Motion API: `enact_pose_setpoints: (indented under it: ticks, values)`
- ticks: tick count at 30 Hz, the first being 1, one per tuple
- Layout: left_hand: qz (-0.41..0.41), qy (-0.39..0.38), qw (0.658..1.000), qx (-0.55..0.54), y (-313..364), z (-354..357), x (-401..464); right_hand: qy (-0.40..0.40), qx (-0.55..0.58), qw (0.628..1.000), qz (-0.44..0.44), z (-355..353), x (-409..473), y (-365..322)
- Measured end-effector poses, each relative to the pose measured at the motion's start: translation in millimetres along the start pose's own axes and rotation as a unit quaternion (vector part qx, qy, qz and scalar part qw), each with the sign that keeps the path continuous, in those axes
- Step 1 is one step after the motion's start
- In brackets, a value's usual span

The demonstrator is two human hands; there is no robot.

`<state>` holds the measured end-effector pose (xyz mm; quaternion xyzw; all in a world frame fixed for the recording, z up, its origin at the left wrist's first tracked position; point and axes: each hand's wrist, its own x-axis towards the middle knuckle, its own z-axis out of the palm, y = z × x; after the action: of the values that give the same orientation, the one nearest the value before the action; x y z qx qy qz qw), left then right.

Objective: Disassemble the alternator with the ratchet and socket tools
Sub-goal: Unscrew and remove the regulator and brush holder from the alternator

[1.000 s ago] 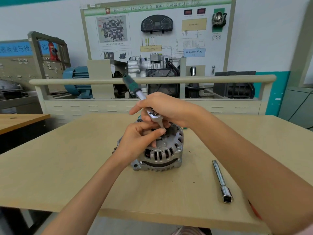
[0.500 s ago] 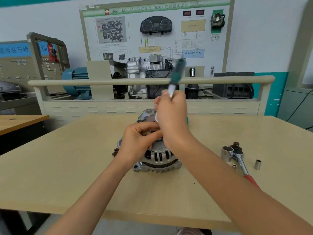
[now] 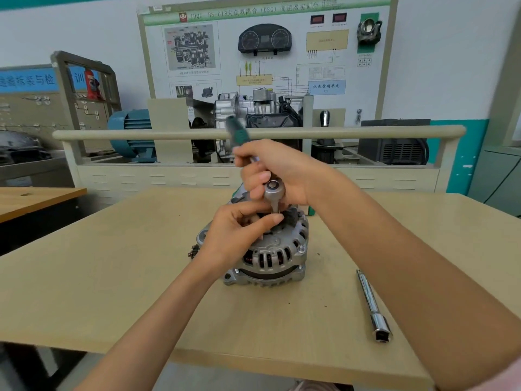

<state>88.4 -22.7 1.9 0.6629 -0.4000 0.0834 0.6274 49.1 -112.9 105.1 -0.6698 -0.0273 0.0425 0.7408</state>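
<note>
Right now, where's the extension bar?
Head view: the extension bar lies flat on the table, right of the alternator, just beside the right forearm, untouched by either hand.

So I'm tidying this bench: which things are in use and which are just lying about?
In use:
alternator
ratchet, gripped by right hand
left hand, steadying the socket end

Lying about:
extension bar on the table

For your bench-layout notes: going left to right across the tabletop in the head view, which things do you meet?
Dark bits of debris at the alternator's left → alternator, with the left hand on it and the right hand holding the ratchet above → extension bar.
</note>
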Motion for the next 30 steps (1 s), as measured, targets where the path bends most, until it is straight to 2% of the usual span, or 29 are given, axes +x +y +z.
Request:
enact_pose_setpoints:
  ticks: [2, 5, 7, 9, 12, 14, 15, 16, 18, 19, 20, 21, 23, 25, 27, 28, 30]
  values:
    - [-0.005, -0.001, 1.000, -0.014, 3, -1, -1, -0.089, -0.124, 0.985, 0.077, 5, 6, -4]
    - [-0.012, 0.009, 0.998, -0.055, 4, -5, -2, -0.183, -0.268, 0.932, 0.159, 15, 15, -4]
    - [-0.010, 0.011, 0.998, -0.060, 6, -5, -1, -0.202, -0.281, 0.920, 0.183, 16, 17, -5]
    - [-0.004, 0.014, 0.996, -0.086, 9, -3, -1, -0.198, -0.247, 0.931, 0.184, 13, 15, -7]
    - [0.016, 0.019, 0.997, -0.070, 6, -1, -3, -0.173, -0.205, 0.955, 0.125, 9, 7, -2]
    - [0.017, 0.011, 0.998, -0.051, 4, -1, -5, -0.087, -0.168, 0.982, 0.006, 11, 4, 7]
    - [0.022, 0.008, 0.998, -0.052, 5, -1, -5, -0.006, -0.116, 0.990, -0.079, 14, 4, 14]
    - [0.029, 0.005, 0.998, -0.052, 6, 0, -6, 0.089, -0.044, 0.982, -0.163, 16, 3, 22]
    - [0.045, 0.005, 0.998, -0.040, 5, 1, -6, 0.253, 0.094, 0.917, -0.295, 17, 1, 34]
    - [0.046, 0.005, 0.998, -0.033, 4, 1, -5, 0.291, 0.138, 0.890, -0.323, 16, 2, 37]
    - [0.044, 0.006, 0.999, -0.026, 3, 1, -4, 0.303, 0.161, 0.880, -0.328, 15, 2, 37]
    - [0.041, 0.012, 0.999, -0.022, 2, 2, -3, 0.294, 0.166, 0.887, -0.316, 14, 3, 35]
    - [0.029, 0.021, 0.999, -0.020, 1, 1, -1, 0.238, 0.142, 0.926, -0.256, 12, 6, 28]
    - [0.015, 0.016, 1.000, -0.016, 2, -1, -1, 0.152, 0.093, 0.969, -0.170, 9, 9, 20]
    - [0.006, 0.011, 1.000, -0.011, 1, -2, -1, 0.039, 0.000, 0.997, -0.067, 7, 13, 13]
    - [0.000, 0.009, 1.000, -0.010, 1, -3, -1, -0.017, -0.061, 0.998, -0.014, 7, 16, 9]
    - [-0.006, 0.011, 1.000, -0.007, 1, -5, -3, -0.109, -0.168, 0.976, 0.083, 9, 21, 3]
